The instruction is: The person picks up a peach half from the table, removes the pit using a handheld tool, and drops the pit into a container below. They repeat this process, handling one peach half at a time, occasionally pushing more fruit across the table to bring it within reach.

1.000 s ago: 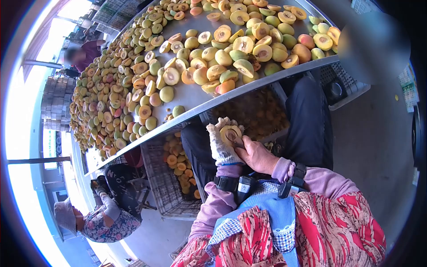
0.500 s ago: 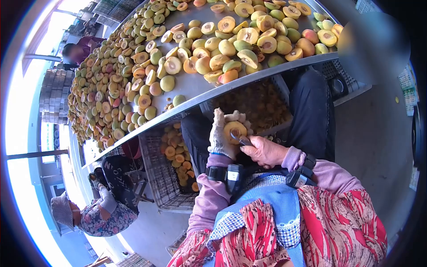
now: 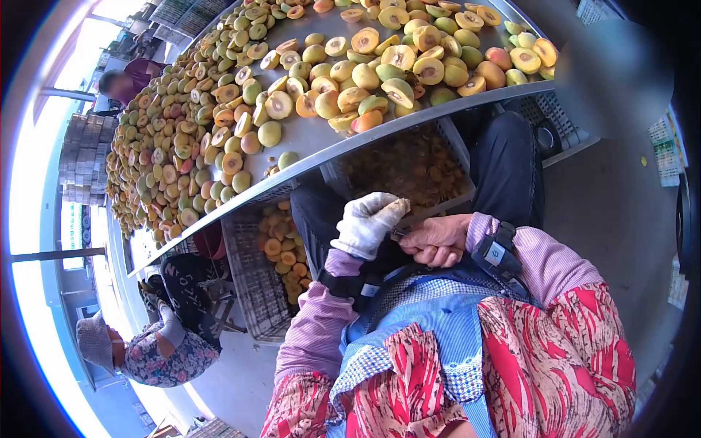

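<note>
My left hand [image 3: 369, 225], in a white knit glove with stained fingertips, is turned back-side up above my lap. Its fingers are bent and pressed together; whatever lies under them is hidden. Just to its right, my bare right hand [image 3: 439, 239] is closed in a fist around a pitting knife [image 3: 398, 233], of which only a small bit shows near the glove. Below and beyond both hands stands a crate of pits and scraps [image 3: 456, 142]. Another crate, holding peach halves [image 3: 286, 252], is to the left of my knee.
A metal table [image 3: 292, 139] with a raised edge spans the front, heaped with halved peaches [image 3: 182, 131]. A seated co-worker [image 3: 157, 350] is at the left, and another person [image 3: 135, 80] is farther back. Stacked crates [image 3: 86, 153] stand at the far left.
My left hand has rolled over from palm up, and the peach half it held is out of sight. My right hand has drawn the knife away from the fruit and closed tighter.
</note>
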